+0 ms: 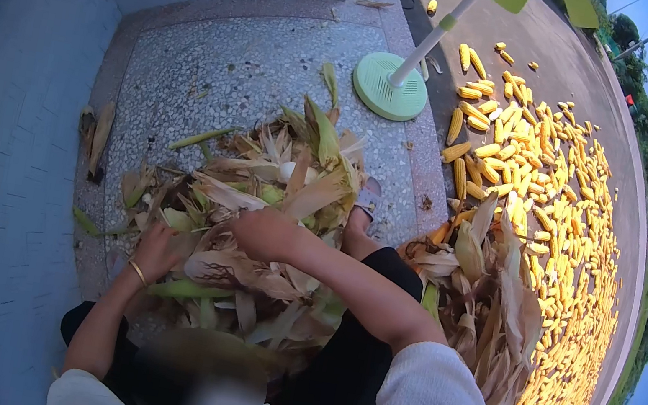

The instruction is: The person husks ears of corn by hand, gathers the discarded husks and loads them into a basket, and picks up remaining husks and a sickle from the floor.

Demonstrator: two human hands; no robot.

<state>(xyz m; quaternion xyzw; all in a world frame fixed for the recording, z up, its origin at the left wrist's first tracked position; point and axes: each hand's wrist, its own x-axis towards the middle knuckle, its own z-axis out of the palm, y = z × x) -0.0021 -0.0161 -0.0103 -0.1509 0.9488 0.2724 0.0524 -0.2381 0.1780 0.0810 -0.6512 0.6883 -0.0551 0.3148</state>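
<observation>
My right hand (261, 233) is curled into a fist over a heap of corn husks (224, 268) between my legs. Whatever lies inside that fist is hidden. Lower and to the left, my left hand (157, 251) is closed around dry, brownish husk at the heap's edge. Whether an ear of corn is inside that husk, I cannot tell. Pale and green husk leaves (321, 138) rise at the far side of the pile, beyond both hands.
Husked yellow corn ears (519, 149) cover the paved ground to the right. A second pile of dry husks (487, 296) lies beside my right knee. A green round fan base (391, 86) with a pole stands on the speckled floor (186, 53). A tiled wall (5, 152) runs along the left.
</observation>
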